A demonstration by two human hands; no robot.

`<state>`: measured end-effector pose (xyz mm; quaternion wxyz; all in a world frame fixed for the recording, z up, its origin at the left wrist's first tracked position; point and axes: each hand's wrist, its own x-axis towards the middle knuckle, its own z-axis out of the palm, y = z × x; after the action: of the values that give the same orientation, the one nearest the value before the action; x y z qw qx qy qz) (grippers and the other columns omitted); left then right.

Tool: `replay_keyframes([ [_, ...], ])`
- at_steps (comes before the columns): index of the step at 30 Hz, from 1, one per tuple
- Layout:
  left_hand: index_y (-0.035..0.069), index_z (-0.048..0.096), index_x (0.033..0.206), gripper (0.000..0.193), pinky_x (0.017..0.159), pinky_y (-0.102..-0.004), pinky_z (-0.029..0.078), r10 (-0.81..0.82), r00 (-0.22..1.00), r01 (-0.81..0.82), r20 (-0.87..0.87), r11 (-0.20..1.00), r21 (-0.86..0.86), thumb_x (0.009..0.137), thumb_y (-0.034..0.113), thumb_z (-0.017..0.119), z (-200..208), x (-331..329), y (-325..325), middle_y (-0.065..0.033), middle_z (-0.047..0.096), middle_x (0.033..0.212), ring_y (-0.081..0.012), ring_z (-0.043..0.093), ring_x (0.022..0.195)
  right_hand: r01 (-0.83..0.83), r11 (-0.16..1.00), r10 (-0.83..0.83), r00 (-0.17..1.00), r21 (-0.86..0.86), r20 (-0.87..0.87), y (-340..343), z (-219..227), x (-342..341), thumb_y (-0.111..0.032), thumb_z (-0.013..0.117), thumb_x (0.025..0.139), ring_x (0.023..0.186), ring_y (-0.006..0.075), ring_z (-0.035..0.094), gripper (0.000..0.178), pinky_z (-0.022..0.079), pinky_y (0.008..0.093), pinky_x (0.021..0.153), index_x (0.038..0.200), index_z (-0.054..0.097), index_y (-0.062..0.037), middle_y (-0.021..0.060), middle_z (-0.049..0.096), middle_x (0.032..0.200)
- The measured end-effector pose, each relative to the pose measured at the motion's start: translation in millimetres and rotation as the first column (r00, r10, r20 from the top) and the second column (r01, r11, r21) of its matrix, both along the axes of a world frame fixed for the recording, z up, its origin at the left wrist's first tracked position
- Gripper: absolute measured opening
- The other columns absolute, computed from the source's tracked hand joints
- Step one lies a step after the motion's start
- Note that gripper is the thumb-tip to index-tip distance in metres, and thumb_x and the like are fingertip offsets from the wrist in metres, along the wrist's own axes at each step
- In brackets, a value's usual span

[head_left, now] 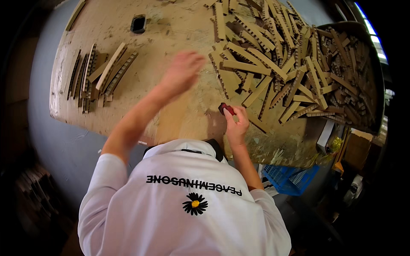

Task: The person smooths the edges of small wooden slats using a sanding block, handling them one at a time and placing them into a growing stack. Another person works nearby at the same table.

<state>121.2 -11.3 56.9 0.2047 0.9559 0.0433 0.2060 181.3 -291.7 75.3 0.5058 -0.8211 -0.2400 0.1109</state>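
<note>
My left hand point(183, 70) hovers over the middle of the worn brown worktable point(171, 34); it is blurred, with loose fingers and nothing in it. It sits between a small row of notched tan strips point(100, 74) on the left and a big heap of the same strips point(290, 64) on the right. Near the table's front edge, my right hand point(237, 123) pinches a small dark red object point(226, 109) against the surface, just below the heap. My white shirt point(183, 200) fills the lower part of the view.
A rectangular hole point(138, 23) is cut in the tabletop at the back. A dark curved bin point(363, 72) holds more strips at the right. A blue plastic crate point(290, 177) stands below the table's front edge, beside a grey floor point(55, 141).
</note>
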Motion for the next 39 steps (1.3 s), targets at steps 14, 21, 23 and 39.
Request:
replay_keyframes([
  [14,0.007,0.065,0.108,0.047,0.109,-0.0451,0.039,-0.203,0.894,0.387,-0.4,0.801,0.456,0.079,0.04,0.081,-44.2,113.7,-11.5,-0.007,0.065,0.106,-0.0292,0.054,0.119,0.15,0.987,-0.139,0.976,0.054,-0.167,-50.6,-35.4,-8.1,-0.003,0.078,0.09,0.089,0.0219,0.065,0.014,0.052,0.031,0.08,0.102,0.075,0.0019,0.0097,0.067,0.098],
  [21,0.004,0.066,0.108,0.044,0.107,-0.0472,0.042,0.04,0.94,0.061,-0.338,0.957,0.283,0.08,0.034,0.081,-34.6,30.7,-46.3,-0.0102,0.064,0.108,-0.0311,0.055,0.115,0.075,0.993,-0.06,0.984,0.091,-0.167,-28.3,-41.1,-5.2,-0.003,0.079,0.088,0.088,0.0233,0.066,0.016,0.053,0.0317,0.082,0.103,0.075,0.0023,0.0105,0.067,0.096],
  [23,0.005,0.066,0.107,0.041,0.106,-0.0471,0.044,0.044,0.964,0.016,-0.264,0.975,0.22,0.08,0.032,0.081,-36.3,26.6,-45.1,-0.0107,0.063,0.109,-0.0318,0.056,0.116,0.029,0.993,-0.014,0.99,0.11,-0.142,-19.4,-46.6,-3.4,-0.003,0.079,0.088,0.088,0.0229,0.067,0.017,0.053,0.0321,0.082,0.103,0.075,0.002,0.0108,0.067,0.094],
  [39,0.007,0.064,0.102,0.025,0.085,-0.0489,0.055,0.306,0.888,-0.268,-0.344,0.951,0.156,0.083,0.018,0.075,9.2,-72.2,65.8,-0.015,0.065,0.102,-0.0375,0.064,0.102,0.366,0.641,0.226,0.751,0.675,-0.621,82.6,-21.4,96.0,-0.01,0.071,0.102,0.092,0.0177,0.069,0.018,0.057,0.0414,0.097,0.116,0.071,0.0007,0.01,0.073,0.106],
])
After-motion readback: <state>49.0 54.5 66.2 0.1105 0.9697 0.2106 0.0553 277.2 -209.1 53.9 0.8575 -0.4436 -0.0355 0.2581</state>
